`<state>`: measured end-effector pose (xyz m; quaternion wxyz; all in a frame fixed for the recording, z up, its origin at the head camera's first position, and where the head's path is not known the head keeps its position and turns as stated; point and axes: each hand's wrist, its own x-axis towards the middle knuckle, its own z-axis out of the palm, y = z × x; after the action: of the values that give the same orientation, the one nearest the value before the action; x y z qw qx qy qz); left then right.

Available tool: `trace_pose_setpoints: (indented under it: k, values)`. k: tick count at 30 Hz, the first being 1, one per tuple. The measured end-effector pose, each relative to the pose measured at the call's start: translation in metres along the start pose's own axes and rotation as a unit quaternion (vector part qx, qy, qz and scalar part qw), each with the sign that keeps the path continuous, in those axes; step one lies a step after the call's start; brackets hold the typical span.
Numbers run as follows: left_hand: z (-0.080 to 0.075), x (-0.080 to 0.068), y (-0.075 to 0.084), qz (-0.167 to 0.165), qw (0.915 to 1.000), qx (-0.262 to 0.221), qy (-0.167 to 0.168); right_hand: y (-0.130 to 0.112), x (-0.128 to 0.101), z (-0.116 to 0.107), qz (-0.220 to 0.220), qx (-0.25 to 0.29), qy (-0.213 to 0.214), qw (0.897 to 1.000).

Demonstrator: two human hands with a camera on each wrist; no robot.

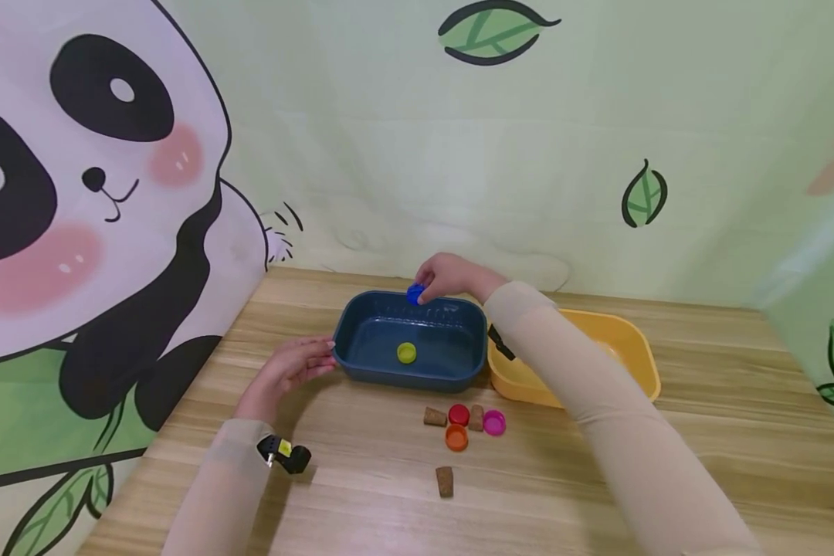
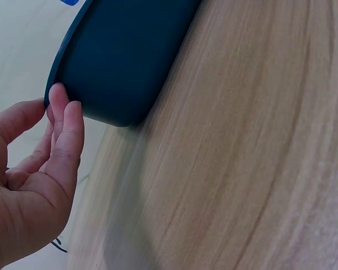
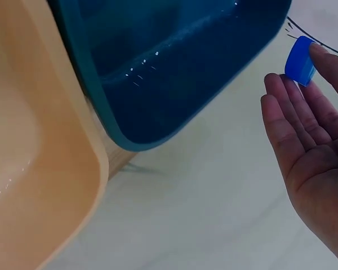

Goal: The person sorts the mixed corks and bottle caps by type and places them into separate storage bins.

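Blue cap is sitting pinched in our right hand over the dark blue tub's far rim, while our left hand, fingers relaxed, is touching its left side.

A wooden table stands against pale-green panda-and-leaf walls.

A child's playroom corner; panda wall mural; wooden table.
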<state>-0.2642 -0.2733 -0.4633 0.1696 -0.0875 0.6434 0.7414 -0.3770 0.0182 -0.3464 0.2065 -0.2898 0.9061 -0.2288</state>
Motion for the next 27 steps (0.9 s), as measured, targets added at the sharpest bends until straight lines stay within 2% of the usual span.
trace_pose_setpoints:
  k: [7,19,27]
  values:
    - [0.0,0.002,0.0,0.0,1.0,0.004,0.005,0.006,0.008,0.007,0.019,-0.001,-0.012,1.0]
    - [0.0,0.001,0.001,-0.005,1.0,0.002,0.004,0.006,0.012,0.018,0.028,-0.046,-0.034,0.998]
    - [0.0,0.0,0.002,-0.005,1.0,0.003,0.0,0.007,0.02,0.029,0.068,-0.072,-0.052,0.994]
